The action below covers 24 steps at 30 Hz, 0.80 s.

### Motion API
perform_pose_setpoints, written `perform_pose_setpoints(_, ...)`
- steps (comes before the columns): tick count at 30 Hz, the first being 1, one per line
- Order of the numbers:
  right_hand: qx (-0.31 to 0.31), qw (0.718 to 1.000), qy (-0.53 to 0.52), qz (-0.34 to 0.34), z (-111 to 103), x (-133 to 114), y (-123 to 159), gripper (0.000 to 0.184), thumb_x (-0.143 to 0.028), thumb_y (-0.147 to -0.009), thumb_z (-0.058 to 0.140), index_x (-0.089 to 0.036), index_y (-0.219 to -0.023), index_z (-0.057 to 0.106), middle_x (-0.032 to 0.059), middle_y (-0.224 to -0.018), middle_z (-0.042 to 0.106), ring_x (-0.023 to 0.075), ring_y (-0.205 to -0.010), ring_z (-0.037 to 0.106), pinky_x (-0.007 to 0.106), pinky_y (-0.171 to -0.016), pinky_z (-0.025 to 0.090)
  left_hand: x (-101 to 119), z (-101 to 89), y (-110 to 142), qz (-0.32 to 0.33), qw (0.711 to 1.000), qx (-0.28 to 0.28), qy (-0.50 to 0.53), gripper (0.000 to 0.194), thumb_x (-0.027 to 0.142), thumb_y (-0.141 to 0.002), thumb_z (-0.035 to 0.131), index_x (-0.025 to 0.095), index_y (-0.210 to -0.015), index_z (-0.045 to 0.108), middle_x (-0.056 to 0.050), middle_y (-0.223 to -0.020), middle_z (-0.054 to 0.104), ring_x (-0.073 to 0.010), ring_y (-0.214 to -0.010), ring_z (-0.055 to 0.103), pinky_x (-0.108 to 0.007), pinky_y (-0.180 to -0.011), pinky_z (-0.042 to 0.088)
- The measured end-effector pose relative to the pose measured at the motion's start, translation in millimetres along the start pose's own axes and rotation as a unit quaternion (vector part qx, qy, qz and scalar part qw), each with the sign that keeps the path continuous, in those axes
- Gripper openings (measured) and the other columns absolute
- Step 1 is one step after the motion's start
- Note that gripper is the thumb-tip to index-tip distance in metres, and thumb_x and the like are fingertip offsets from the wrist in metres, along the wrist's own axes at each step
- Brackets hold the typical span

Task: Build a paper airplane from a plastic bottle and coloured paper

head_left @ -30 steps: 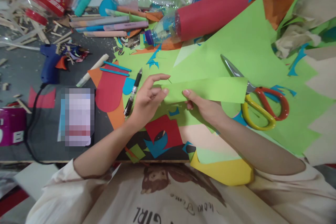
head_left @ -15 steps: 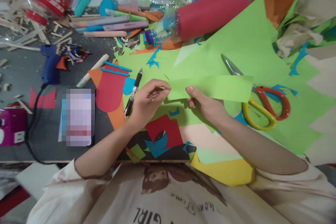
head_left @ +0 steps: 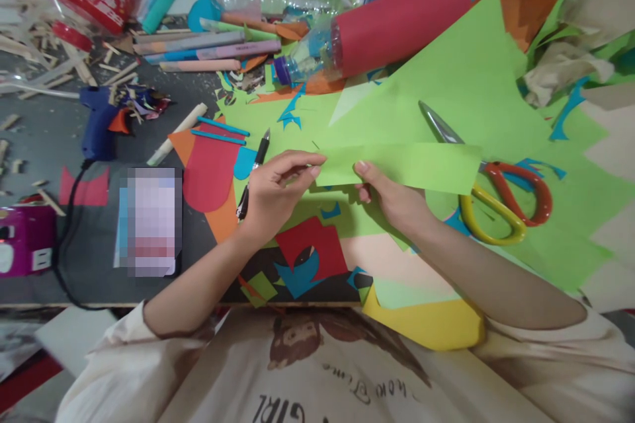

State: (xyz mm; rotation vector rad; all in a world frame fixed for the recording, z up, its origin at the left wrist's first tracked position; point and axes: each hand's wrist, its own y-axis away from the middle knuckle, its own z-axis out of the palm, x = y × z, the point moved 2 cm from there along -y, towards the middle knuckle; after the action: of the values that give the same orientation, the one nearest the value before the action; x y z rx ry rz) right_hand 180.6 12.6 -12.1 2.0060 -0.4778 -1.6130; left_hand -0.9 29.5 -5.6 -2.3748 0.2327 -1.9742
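A long strip of light green paper (head_left: 426, 165) stretches between my hands, above larger sheets of the same green. My left hand (head_left: 278, 188) pinches its left end between thumb and fingers. My right hand (head_left: 389, 195) grips the strip's lower edge, thumb on top and fingers underneath. Beyond the strip's right end lie scissors (head_left: 506, 211) with one red and one yellow handle, partly covered by the strip. A black pen (head_left: 262, 151) lies just behind my left hand, which hides part of it. Red and blue paper scraps (head_left: 322, 248) rest below my hands.
A clear bottle wrapped in red paper (head_left: 407, 23) lies at the back, near several markers (head_left: 213, 49). On the left are a blue glue gun (head_left: 99, 122) with its cord, a phone (head_left: 151, 221) and a purple box (head_left: 27, 241). Yellow paper (head_left: 426, 324) overhangs the front edge.
Both hands keep their hold on the green strip. My left fingers have shifted slightly at its end, and the whole view has moved a little.
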Motion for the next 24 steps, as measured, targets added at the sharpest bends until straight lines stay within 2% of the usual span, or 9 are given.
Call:
perform_pose_setpoints(6, -0.003, 1.000, -0.023, 0.021, 0, -1, 1, 0.066, -0.088, -0.057, 0.059, -0.022, -0.050, 0.051, -0.0010, -0.058, 0.049, 0.0163, -0.067, 0.053, 0.035, -0.080, 0.044, 0, -2.2, 0, -0.013, 1.000, -0.014, -0.011, 0.018, 0.019, -0.078, 0.068, 0.020, -0.093, 0.077, -0.004, -0.097, 0.076, -0.0071, -0.069, 0.065, -0.017, -0.063, 0.055)
perform_pose_setpoints(13, 0.027, 0.999, -0.038, 0.016, -2, 8, -2, 0.062, -0.082, -0.066, 0.059, -0.023, -0.048, 0.053, -0.0001, -0.057, 0.055, 0.0173, -0.069, 0.058, 0.036, -0.083, 0.045, -3, -3.0, 1, 0.031, 0.999, -0.043, 0.004, 0.024, 0.018, -0.081, 0.067, 0.023, -0.103, 0.075, -0.004, -0.104, 0.074, -0.0059, -0.064, 0.061, -0.018, -0.059, 0.052)
perform_pose_setpoints(18, 0.045, 0.997, -0.064, 0.002, -1, 12, -2, 0.055, -0.075, -0.071, 0.062, -0.023, -0.053, 0.059, -0.0016, -0.057, 0.057, 0.0145, -0.062, 0.057, 0.034, -0.080, 0.047, -3, -3.4, 0, 0.054, 0.997, -0.049, -0.027, 0.016, 0.018, -0.083, 0.066, 0.022, -0.095, 0.076, -0.004, -0.098, 0.072, -0.0085, -0.073, 0.064, -0.019, -0.064, 0.054)
perform_pose_setpoints(24, 0.057, 0.995, -0.071, 0.036, -2, 15, -2, 0.052, -0.071, -0.073, 0.063, -0.023, -0.054, 0.061, -0.0025, -0.058, 0.059, 0.0139, -0.063, 0.058, 0.033, -0.081, 0.047, -1, -3.5, 0, 0.089, 0.994, -0.047, -0.036, 0.018, 0.015, -0.083, 0.068, 0.022, -0.096, 0.076, -0.004, -0.098, 0.072, -0.0089, -0.071, 0.064, -0.019, -0.063, 0.055)
